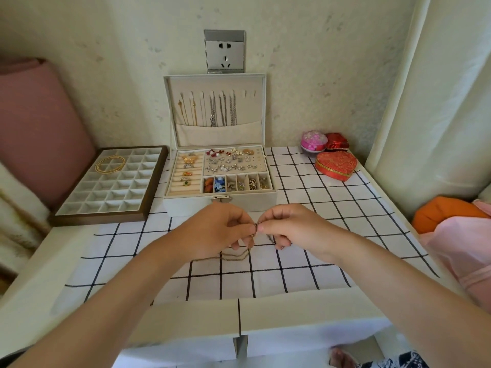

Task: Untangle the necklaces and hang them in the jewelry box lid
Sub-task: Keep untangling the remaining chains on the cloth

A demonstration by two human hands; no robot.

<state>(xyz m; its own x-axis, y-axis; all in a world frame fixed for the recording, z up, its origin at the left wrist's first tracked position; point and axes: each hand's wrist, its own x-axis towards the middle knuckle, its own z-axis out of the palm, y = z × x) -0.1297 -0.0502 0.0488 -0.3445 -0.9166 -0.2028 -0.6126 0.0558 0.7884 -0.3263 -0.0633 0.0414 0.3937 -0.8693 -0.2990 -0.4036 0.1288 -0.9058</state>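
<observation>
Pinching the chain (233, 257) just in front of the jewelry box (186, 208): left hand (220, 229) and right hand (289, 227) both grip it, fingertips together. Best tease loops apart gently, keeping slack, no yanking.

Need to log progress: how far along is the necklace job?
Done: several gold and silver chains hang in the jewelry box lid. In hand: the left hand and right hand pinch a tangled chain, its slack on the cloth. Left: freeing it and hanging it on the lid's empty right slots.
</observation>
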